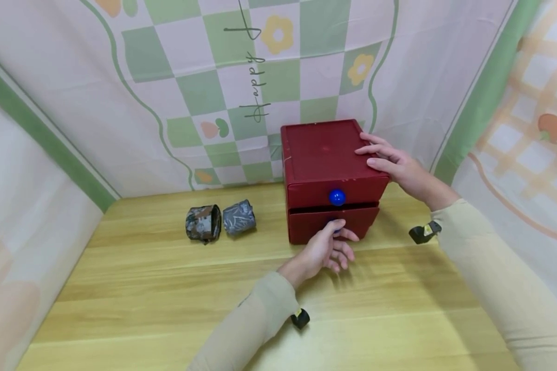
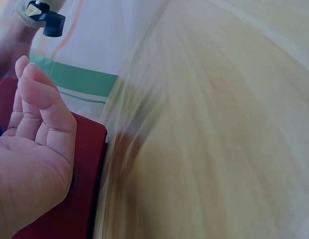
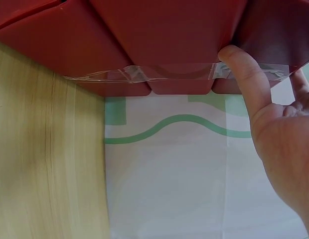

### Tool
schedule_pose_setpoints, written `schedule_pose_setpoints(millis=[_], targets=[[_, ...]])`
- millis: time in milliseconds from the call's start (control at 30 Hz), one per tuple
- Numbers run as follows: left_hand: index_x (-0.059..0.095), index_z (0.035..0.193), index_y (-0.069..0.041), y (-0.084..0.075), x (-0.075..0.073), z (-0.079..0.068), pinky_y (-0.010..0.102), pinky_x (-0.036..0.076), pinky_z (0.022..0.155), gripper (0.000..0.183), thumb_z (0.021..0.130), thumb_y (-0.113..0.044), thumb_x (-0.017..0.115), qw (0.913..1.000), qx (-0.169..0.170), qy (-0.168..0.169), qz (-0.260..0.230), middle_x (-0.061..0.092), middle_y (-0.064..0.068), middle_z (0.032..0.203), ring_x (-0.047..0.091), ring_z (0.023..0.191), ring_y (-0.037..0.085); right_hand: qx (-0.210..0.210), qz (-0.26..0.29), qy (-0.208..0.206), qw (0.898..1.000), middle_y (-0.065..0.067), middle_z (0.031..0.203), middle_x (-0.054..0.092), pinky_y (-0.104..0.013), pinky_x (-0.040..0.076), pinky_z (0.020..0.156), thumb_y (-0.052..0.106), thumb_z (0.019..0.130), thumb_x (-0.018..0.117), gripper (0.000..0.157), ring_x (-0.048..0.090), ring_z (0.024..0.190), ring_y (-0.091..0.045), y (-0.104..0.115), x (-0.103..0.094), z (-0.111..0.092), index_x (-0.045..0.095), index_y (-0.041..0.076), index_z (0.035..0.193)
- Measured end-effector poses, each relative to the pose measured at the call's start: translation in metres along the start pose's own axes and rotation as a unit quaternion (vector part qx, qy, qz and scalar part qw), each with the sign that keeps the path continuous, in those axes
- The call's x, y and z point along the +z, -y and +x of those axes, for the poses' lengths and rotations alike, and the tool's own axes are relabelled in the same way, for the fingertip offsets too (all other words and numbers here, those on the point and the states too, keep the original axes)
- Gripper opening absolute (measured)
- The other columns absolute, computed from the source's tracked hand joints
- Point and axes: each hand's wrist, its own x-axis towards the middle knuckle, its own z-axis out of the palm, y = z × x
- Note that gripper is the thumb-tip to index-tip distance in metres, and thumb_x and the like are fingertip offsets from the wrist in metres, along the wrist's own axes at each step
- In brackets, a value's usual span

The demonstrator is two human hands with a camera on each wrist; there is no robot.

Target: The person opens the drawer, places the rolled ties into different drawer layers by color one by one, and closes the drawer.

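Observation:
A dark red two-drawer box (image 1: 325,149) stands against the cloth backdrop, its lower drawer (image 1: 306,226) slightly out, with a dark gap above it. My left hand (image 1: 322,250) is at the lower drawer's blue knob (image 1: 336,230), thumb and index finger about it, other fingers loosely bent. In the left wrist view, the palm (image 2: 30,174) mostly hides that knob. The upper drawer carries another blue knob (image 1: 337,197). My right hand (image 1: 401,167) rests its spread fingers on the box's top right edge; its thumb (image 3: 244,69) touches the red side in the right wrist view.
Left of the box, a brown camouflage-patterned roll (image 1: 203,223) and a grey patterned roll (image 1: 239,217) lie on the wooden table (image 1: 167,299). Patterned cloth (image 1: 241,93) hangs behind and on both sides. Clear tape (image 3: 169,72) runs along the box's side.

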Motion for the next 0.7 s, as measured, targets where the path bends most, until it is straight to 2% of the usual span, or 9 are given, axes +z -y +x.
schedule_pose_setpoints(millis=[267,700], targets=[[0.064,0.111,-0.015,0.002,0.005,-0.008,0.026,0.045,0.048,0.059,0.095,-0.067,0.042,0.9998,-0.018,0.006,0.012,0.066,0.005,0.077,0.057,0.056,0.016,-0.001,-0.002,0.002,1.000,0.003,0.167,0.019,-0.020,0.052,0.089,0.014,0.107,0.050,0.035,0.021,0.147,-0.016,-0.001,-0.001,-0.001,0.058,0.003,0.140],[0.066,0.110,-0.013,-0.008,0.008,-0.016,0.026,0.048,0.051,0.063,0.095,-0.069,0.041,0.9987,-0.047,0.012,0.015,0.066,0.005,0.079,0.058,0.059,0.016,-0.012,-0.011,0.006,1.000,0.003,0.167,0.019,-0.019,0.051,0.089,0.015,0.108,0.050,0.035,0.018,0.148,-0.016,-0.005,-0.003,0.000,0.058,0.002,0.139]])
